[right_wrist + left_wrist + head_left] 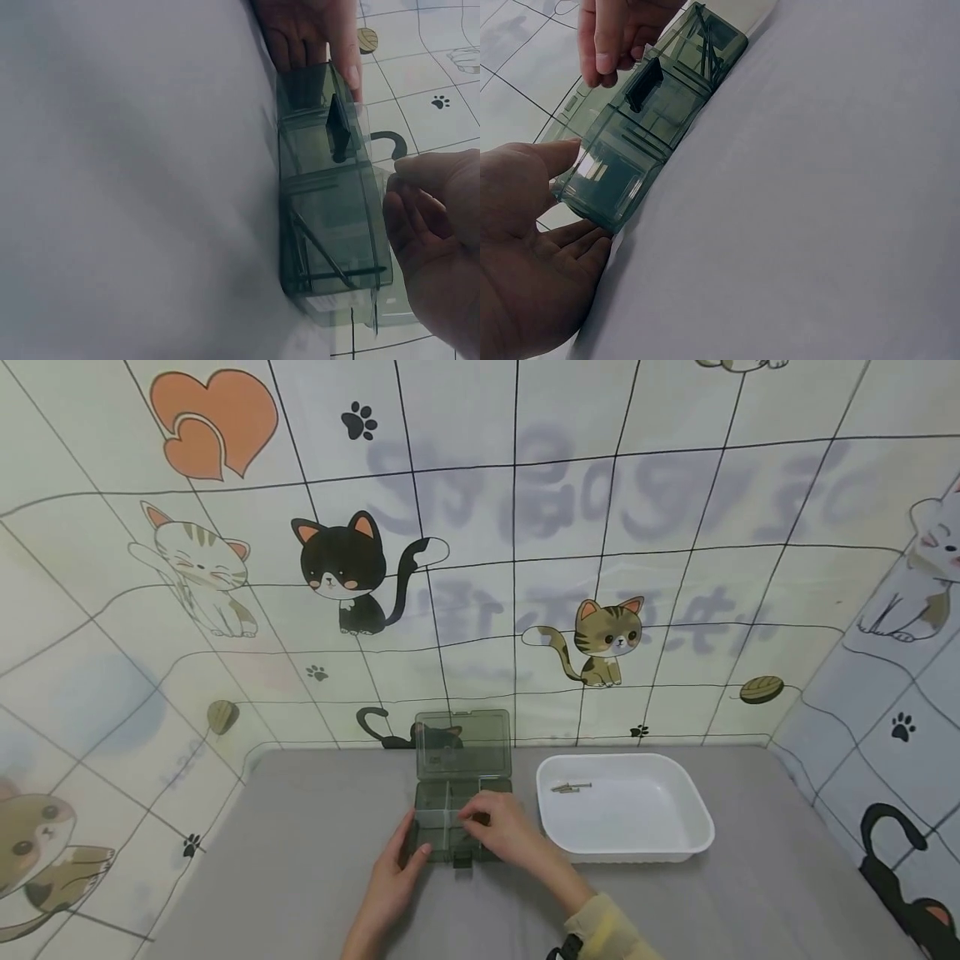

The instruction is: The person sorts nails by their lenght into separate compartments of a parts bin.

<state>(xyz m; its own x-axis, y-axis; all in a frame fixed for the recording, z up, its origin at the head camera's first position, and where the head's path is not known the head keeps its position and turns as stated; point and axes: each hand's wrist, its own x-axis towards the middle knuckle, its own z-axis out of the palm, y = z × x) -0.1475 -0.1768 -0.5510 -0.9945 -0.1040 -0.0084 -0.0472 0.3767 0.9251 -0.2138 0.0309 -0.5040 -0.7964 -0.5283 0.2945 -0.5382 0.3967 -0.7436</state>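
A green see-through compartment box [432,843] stands on the table with its lid [465,747] raised at the back. My left hand [393,872] grips its left end, the thumb at the upper rim and the other fingers low on the side, as the left wrist view [532,225] also shows. Over the middle compartments is my right hand [510,835], thumb and fingertips brought together; I cannot tell what is between them. Several long thin nails [322,247] lie inside the right-end compartment. A dark latch [339,129] sticks out at the box's front.
Right of the box stands a white tray [637,827] with several small screws or nails [572,787] near its back left. Grey cloth [315,827] covers the table. A cat-patterned sheet [480,568] hangs close behind the box and along both sides.
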